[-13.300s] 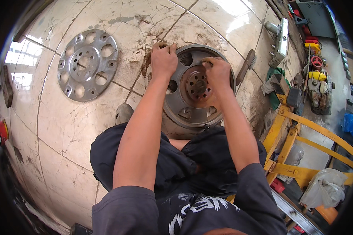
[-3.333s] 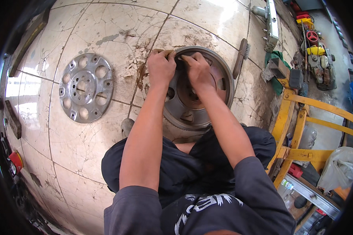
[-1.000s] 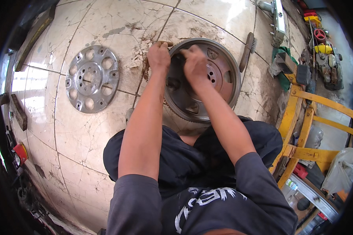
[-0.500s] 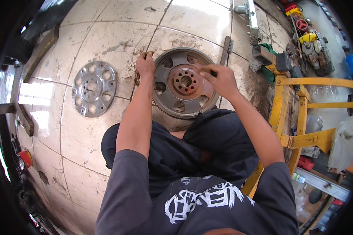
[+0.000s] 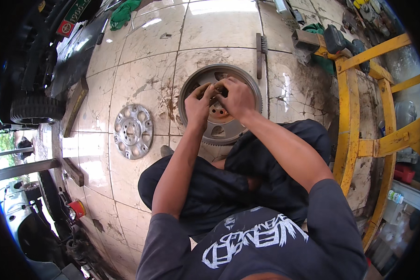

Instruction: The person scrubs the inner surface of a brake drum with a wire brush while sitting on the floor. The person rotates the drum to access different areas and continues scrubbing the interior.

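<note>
A grey-brown flywheel [image 5: 230,132] with a toothed rim lies flat on the tiles in front of my crossed legs. Over its hub, my left hand [image 5: 199,105] and my right hand [image 5: 237,99] meet, with their fingertips bent and pinched close together. Whatever is between the fingers is too small and covered to make out. Part of the reddish hub with its bolt holes shows just below the hands. To the left rests a shiny silver flexplate [image 5: 119,127], a thin disc with round openings. Beyond the flywheel, at the upper right, lies a wire brush [image 5: 259,58].
A yellow metal frame [image 5: 347,126] stands close on my right, with a dark cordless tool [image 5: 337,41] near its top. Green cloth [image 5: 122,15] lies at the far left. A vehicle tyre [image 5: 37,110], a wooden block [image 5: 75,107] and a red tin [image 5: 78,209] are along the left.
My left hand has come from the flywheel's left edge to over the hub. My right hand has moved left to meet it. The view has shifted, showing more of the left side.
</note>
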### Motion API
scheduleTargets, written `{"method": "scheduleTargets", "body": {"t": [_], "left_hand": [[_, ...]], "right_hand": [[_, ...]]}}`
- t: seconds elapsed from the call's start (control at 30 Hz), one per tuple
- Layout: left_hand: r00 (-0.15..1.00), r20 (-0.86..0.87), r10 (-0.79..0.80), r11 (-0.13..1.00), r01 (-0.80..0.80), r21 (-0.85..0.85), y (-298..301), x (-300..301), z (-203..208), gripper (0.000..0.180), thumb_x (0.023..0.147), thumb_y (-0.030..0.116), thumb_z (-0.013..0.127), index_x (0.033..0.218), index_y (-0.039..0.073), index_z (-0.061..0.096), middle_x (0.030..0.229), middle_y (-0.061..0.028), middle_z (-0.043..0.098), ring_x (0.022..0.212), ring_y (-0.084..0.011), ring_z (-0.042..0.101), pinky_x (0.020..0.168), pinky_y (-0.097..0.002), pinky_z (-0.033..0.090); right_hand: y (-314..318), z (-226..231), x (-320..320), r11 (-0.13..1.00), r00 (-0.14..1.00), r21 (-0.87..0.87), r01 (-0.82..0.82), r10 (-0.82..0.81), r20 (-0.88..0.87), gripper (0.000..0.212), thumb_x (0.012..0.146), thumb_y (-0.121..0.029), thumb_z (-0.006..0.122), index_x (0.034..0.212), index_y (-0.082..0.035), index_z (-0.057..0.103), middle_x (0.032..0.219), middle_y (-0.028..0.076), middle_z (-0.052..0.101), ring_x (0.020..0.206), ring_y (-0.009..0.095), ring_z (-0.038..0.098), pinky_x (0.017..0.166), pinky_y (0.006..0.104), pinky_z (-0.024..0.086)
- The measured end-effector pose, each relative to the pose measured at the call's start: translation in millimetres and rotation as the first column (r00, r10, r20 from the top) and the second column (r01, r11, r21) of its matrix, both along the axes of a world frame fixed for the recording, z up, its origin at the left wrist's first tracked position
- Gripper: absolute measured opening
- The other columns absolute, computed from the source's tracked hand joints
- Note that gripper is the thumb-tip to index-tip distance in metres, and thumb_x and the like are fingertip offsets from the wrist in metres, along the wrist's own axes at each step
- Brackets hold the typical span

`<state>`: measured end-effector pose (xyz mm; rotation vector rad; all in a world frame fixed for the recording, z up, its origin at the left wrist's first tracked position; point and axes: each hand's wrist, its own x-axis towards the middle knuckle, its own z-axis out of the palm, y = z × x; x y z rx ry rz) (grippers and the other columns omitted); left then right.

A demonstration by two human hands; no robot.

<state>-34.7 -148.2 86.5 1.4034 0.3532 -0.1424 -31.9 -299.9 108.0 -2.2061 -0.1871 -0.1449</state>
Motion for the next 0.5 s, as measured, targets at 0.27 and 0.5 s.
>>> {"method": "scheduleTargets", "body": {"t": [0.27, 0.5], "left_hand": [[0.994, -0.014, 0.105, 0.992, -0.106, -0.072, 18.0, 26.1, -40.1, 0.027, 0.098, 0.006, 0.072, 0.124, 0.0, 0.069, 0.113, -0.0088, 0.074, 0.096, -0.0178, 0.072, 0.081, -0.0304, 0.059], [0.865, 0.339, -0.369, 0.355, -0.206, 0.912, 5.3, 79.3, -55.9, 0.031, 0.081, 0.002, 0.074, 0.112, 0.006, 0.073, 0.107, -0.0158, 0.074, 0.098, -0.033, 0.072, 0.09, -0.0406, 0.058]], "right_hand": [[-13.8, -33.3, 31.9, 0.982, 0.989, 0.113, -0.15, 0.15, 0.012, 0.031, 0.085, -0.022, 0.076, 0.112, -0.006, 0.077, 0.105, 0.018, 0.076, 0.102, 0.036, 0.073, 0.091, 0.0427, 0.057], [-60.9, -43.0, 81.1, 0.866, 0.849, 0.008, 0.501, -0.489, -0.201, 0.035, 0.093, -0.031, 0.075, 0.12, -0.009, 0.077, 0.114, 0.018, 0.076, 0.107, 0.035, 0.073, 0.096, 0.0419, 0.056]]}}
